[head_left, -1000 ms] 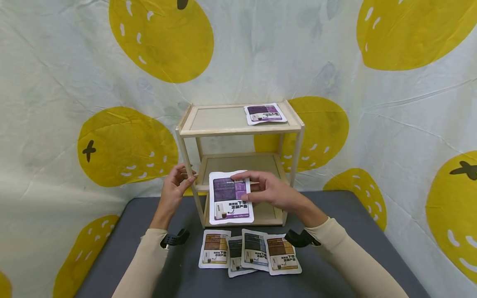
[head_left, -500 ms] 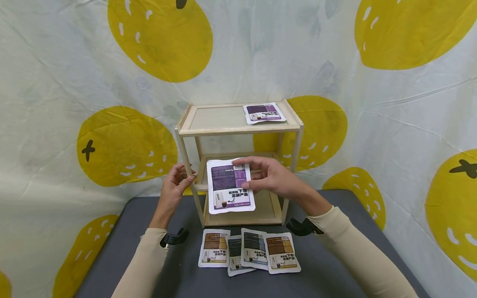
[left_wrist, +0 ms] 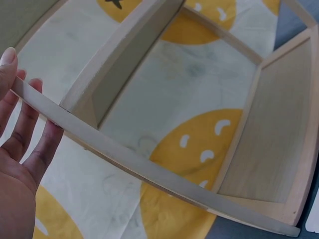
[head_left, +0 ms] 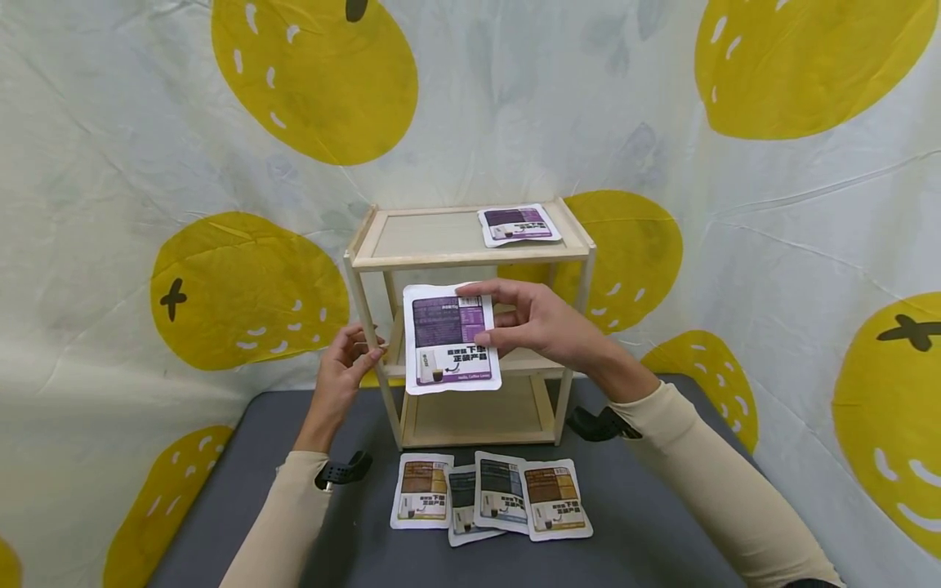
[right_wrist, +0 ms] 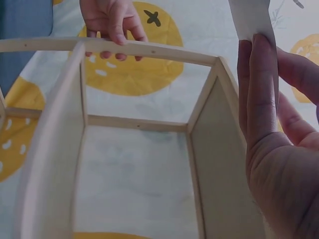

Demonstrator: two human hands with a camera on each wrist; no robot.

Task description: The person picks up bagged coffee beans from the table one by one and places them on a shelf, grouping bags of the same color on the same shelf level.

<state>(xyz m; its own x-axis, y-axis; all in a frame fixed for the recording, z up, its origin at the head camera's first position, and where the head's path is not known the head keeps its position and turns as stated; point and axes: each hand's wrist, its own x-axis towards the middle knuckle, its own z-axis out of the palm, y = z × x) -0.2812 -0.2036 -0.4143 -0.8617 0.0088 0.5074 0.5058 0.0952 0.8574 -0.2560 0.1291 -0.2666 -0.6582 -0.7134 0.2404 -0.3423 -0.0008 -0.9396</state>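
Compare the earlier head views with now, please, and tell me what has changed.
The right hand has raised the purple pouch it holds. Nothing was newly gripped or let go. The left hand still grips the rack post; the top-shelf pouch and the four pouches on the table stayed put.

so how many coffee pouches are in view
6: one purple pouch on the rack's top shelf, second purple pouch in the right hand, four coffee pouches together on the table; others may be hidden.
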